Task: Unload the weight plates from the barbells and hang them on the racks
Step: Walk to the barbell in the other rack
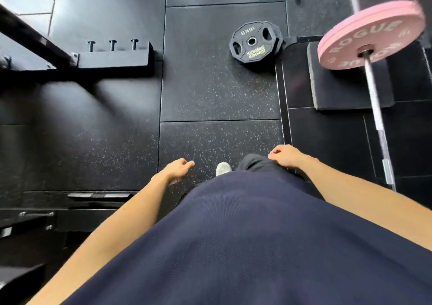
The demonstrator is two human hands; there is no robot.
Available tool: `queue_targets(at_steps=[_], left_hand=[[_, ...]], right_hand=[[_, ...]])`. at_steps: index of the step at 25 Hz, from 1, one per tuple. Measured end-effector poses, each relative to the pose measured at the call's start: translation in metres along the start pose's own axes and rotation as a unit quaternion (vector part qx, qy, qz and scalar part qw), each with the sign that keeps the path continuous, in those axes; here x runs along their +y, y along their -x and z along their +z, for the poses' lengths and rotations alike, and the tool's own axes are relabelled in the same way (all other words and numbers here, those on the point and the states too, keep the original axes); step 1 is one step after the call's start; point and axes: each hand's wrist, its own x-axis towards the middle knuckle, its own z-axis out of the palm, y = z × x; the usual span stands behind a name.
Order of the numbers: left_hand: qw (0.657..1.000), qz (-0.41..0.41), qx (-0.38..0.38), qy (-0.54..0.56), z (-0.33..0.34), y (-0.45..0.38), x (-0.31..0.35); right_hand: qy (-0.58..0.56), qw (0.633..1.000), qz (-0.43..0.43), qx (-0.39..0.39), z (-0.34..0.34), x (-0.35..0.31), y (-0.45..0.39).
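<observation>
pink plates (pixel 371 35): 2, on barbell (pixel 377 117) end | black 10KG plate (pixel 253 42): on floor

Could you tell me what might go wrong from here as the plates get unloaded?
1. The black 10 kg plate stands in the walkway ahead; a foot could catch it.
2. The pink plates sit on one end of the barbell; pulling them off may let the bar tip or roll.
3. Both the left hand and right hand are empty, so a hurried one-handed grab could slip.
</observation>
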Motion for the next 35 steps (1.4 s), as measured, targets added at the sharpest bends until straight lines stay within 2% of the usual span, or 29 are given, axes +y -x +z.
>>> queue_targets(at_steps=[5, 11, 13, 18, 22, 27, 30, 32, 35], left_hand=[[0.999, 0.006, -0.008, 0.044, -0.098, -0.072, 0.07], [0.999, -0.005, -0.022, -0.037, -0.205, -0.163, 0.16], [0.999, 0.002, -0.013, -0.049, -0.248, -0.192, 0.199], [0.997, 0.008, 0.057, 0.042, -0.34, -0.244, 0.281], [1.0, -0.003, 0.009, 0.004, -0.408, -0.306, 0.323], [0.999, 0.033, -0.028, 0.02, -0.523, -0.4, 0.383], [0.999, 0.046, 0.004, 0.004, -0.614, -0.445, 0.424], [0.998, 0.043, 0.024, 0.033, -0.67, -0.473, 0.443], [0.996, 0.052, 0.03, 0.071, -0.737, -0.505, 0.475]], right_hand=[[0.008, 1.0, -0.013, -0.023, -0.069, -0.072, -0.088], [0.011, 0.999, 0.003, -0.046, -0.181, -0.142, -0.209], [0.03, 0.999, 0.003, -0.043, -0.237, -0.176, -0.247], [0.032, 0.999, -0.014, -0.039, -0.345, -0.245, -0.32], [0.025, 0.999, 0.003, -0.044, -0.399, -0.293, -0.383], [0.016, 0.999, 0.025, -0.018, -0.469, -0.369, -0.47], [-0.003, 1.0, 0.026, 0.014, -0.52, -0.436, -0.514], [-0.013, 0.999, 0.01, 0.044, -0.553, -0.479, -0.54], [-0.017, 0.999, -0.008, 0.042, -0.598, -0.542, -0.578]])
